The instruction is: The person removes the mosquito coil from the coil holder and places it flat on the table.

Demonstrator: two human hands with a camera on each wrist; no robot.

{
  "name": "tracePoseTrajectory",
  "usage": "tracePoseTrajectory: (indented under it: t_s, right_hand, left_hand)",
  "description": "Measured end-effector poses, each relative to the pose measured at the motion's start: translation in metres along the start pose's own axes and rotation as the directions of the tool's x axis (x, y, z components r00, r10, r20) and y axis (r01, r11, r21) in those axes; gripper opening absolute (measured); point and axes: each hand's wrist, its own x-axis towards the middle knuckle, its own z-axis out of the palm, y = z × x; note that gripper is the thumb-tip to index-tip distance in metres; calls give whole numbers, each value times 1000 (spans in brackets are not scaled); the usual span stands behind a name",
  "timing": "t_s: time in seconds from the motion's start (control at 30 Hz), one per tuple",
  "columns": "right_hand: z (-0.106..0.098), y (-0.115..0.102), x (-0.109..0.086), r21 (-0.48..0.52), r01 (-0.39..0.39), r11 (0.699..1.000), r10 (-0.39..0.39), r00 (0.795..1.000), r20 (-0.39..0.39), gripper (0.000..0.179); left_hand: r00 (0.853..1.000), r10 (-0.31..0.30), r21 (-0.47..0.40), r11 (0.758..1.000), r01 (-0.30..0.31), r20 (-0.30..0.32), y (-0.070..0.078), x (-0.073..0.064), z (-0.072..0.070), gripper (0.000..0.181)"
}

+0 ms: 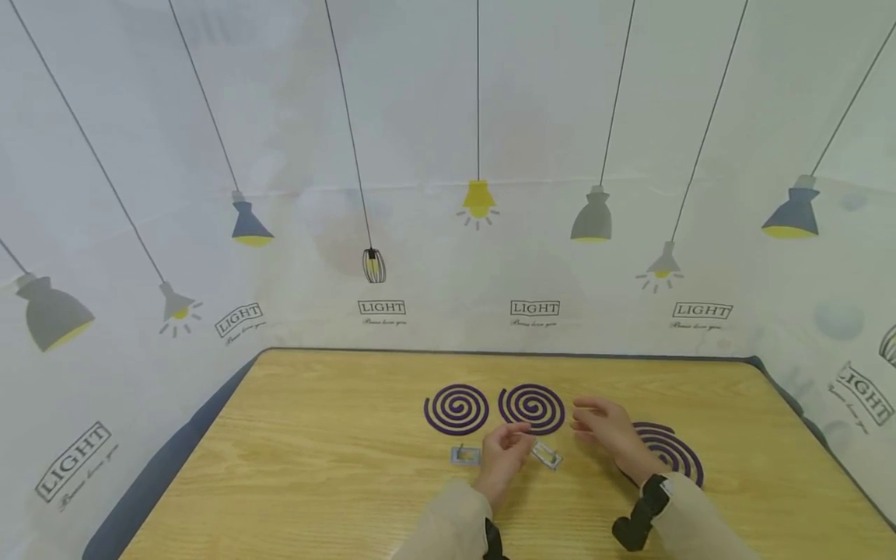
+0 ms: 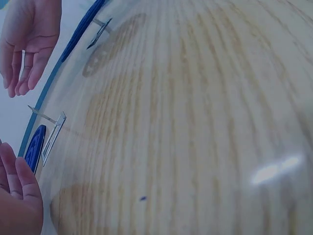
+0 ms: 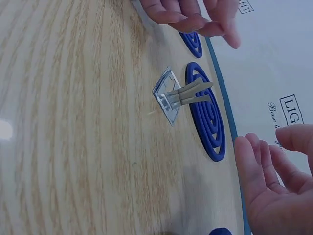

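Coils [image 1: 531,405] beyond the left hand [image 1: 505,455] were purple spirals; stand [image 1: 548,456] beside it silver; surface [image 1: 315,435] under it yellow wood-grain; backdrop [image 1: 420,140] beyond white, printed blue, grey, yellow lamps [image 1: 479,198].

White backdrop [image 1: 420,124] reads "LIGHT" in 6 boxes [image 1: 535,308], script [image 1: 535,323] "love you" beneath

Behind the bare fingers [image 1: 589,404] sat two cream sleeves [image 1: 448,523], each with black wrist gear [image 1: 494,540], the right one showing a strap [image 1: 656,495].
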Motion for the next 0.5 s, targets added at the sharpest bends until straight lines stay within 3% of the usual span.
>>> tracePoseTrajectory:
  t_s: [0.27,0.5]
  right_hand:
    - [-8,-5,-14,40,22,999,-23,999,46,47]
    - [-18,-5,-17,65,7,998,-11,998,63,48]
  left_hand:
    - [998,40,78,996,-44,53,4,-8,3,23]
    - [979,86,138,984,-112,182,19,-11,4,24]
